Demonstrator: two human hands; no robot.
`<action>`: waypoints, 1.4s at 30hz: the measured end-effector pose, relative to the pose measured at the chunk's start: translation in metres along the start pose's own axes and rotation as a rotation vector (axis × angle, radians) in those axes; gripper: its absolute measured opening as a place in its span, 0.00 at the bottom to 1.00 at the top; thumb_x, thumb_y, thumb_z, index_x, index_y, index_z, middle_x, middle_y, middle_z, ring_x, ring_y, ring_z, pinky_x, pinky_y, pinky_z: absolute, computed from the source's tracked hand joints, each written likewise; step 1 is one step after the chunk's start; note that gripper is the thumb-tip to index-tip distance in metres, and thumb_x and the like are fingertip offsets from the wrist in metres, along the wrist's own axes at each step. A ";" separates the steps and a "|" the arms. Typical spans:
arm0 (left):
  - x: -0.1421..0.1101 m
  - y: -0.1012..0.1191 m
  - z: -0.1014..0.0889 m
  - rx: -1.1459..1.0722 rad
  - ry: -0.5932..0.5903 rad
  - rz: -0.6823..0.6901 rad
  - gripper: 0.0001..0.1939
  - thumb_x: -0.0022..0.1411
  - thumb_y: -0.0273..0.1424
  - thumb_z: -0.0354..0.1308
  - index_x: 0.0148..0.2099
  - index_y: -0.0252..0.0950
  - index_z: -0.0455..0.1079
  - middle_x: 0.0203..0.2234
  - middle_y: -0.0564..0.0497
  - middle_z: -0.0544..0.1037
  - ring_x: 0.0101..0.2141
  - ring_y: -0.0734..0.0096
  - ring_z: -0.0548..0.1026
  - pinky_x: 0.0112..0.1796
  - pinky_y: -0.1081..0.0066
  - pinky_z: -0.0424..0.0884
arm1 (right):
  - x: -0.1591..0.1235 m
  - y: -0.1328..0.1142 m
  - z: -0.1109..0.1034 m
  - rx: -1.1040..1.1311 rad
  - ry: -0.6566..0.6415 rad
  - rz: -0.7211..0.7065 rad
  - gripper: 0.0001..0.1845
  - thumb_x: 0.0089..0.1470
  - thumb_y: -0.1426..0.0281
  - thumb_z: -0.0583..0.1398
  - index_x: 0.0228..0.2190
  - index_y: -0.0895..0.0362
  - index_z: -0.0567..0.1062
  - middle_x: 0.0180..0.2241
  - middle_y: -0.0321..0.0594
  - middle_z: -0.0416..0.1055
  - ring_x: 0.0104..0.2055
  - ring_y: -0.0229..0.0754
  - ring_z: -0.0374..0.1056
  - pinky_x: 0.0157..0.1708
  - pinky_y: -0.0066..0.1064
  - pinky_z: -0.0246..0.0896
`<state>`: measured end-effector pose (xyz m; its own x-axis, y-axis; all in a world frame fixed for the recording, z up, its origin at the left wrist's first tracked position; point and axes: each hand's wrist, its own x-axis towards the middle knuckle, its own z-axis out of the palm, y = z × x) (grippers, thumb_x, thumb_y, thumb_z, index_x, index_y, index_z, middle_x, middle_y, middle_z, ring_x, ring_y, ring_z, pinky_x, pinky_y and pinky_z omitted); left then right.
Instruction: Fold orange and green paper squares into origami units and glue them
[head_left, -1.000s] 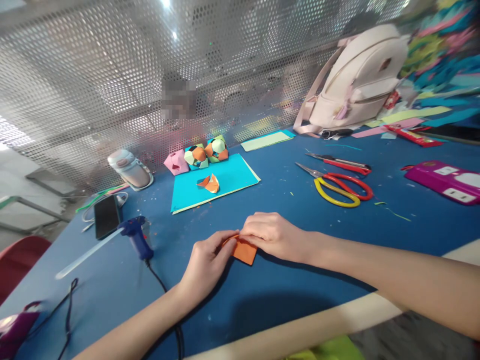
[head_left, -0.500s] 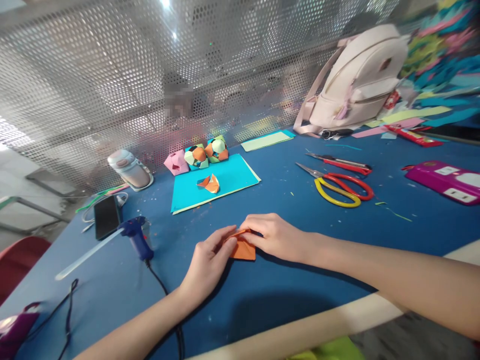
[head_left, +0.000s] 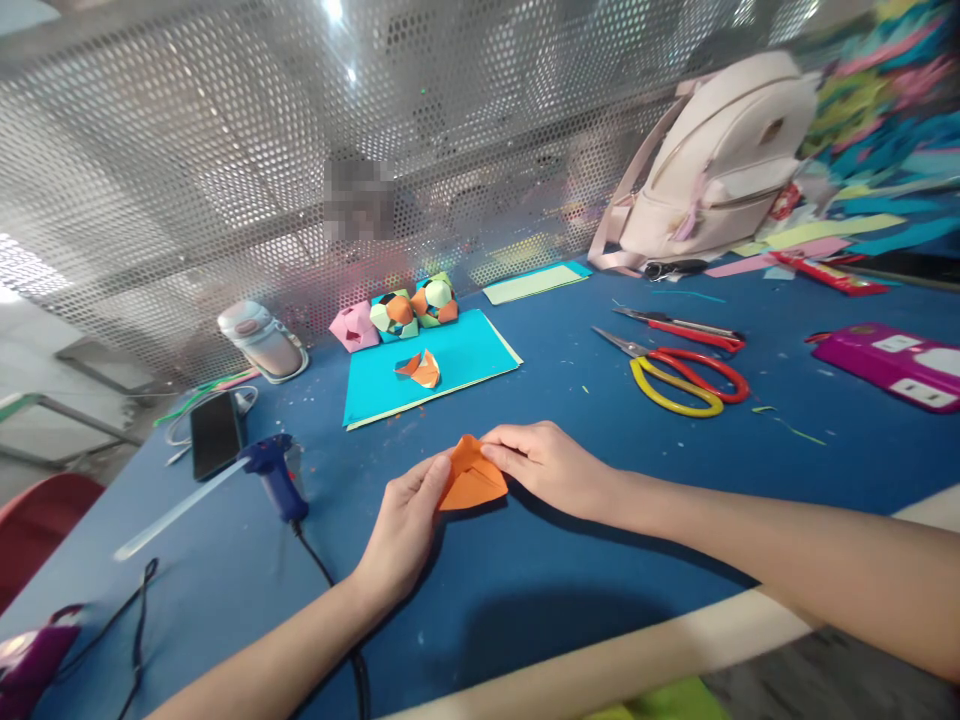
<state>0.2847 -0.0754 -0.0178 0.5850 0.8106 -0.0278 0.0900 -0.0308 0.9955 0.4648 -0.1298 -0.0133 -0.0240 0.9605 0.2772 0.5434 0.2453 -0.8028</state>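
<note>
A folded piece of orange paper (head_left: 471,478) lies on the blue table (head_left: 600,560), partly opened into a pointed shape. My left hand (head_left: 405,525) pinches its left edge with thumb and fingers. My right hand (head_left: 551,465) grips its upper right corner, fingers curled over the fold. Both hands rest low on the table near its front edge.
Behind lie a cyan sheet (head_left: 457,365) with a small orange folded piece (head_left: 420,367), paper balls (head_left: 412,305) and a pink paper shape (head_left: 352,325). Left: a blue glue gun (head_left: 274,478), a phone (head_left: 214,435). Right: scissors (head_left: 679,378), a red cutter (head_left: 686,327), a magenta power strip (head_left: 892,362), a backpack (head_left: 712,160).
The orange paper has been opened up from a flat square into a raised pointed shape. Both hands shifted slightly apart and stayed on it.
</note>
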 end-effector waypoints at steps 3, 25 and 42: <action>0.000 0.000 0.001 -0.031 -0.024 -0.017 0.22 0.62 0.42 0.52 0.50 0.34 0.73 0.40 0.45 0.80 0.41 0.59 0.76 0.43 0.68 0.69 | 0.000 0.000 0.001 0.019 0.022 -0.020 0.13 0.59 0.70 0.52 0.32 0.59 0.76 0.29 0.38 0.76 0.29 0.36 0.68 0.31 0.26 0.58; 0.000 -0.003 -0.001 0.008 -0.054 -0.031 0.20 0.63 0.40 0.53 0.51 0.34 0.73 0.44 0.46 0.79 0.43 0.60 0.75 0.45 0.67 0.67 | 0.000 -0.002 0.001 0.172 0.077 0.052 0.09 0.52 0.70 0.59 0.22 0.59 0.74 0.22 0.34 0.71 0.25 0.34 0.63 0.27 0.25 0.57; 0.000 0.000 0.001 -0.021 -0.079 -0.044 0.20 0.63 0.41 0.52 0.49 0.32 0.74 0.40 0.45 0.79 0.40 0.61 0.75 0.43 0.67 0.68 | 0.005 0.004 0.003 0.496 -0.025 0.206 0.10 0.49 0.65 0.61 0.26 0.60 0.73 0.22 0.34 0.68 0.25 0.33 0.63 0.26 0.26 0.60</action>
<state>0.2850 -0.0761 -0.0176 0.6429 0.7620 -0.0774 0.1000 0.0167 0.9949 0.4642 -0.1238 -0.0168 0.0179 0.9966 0.0801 0.0779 0.0785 -0.9939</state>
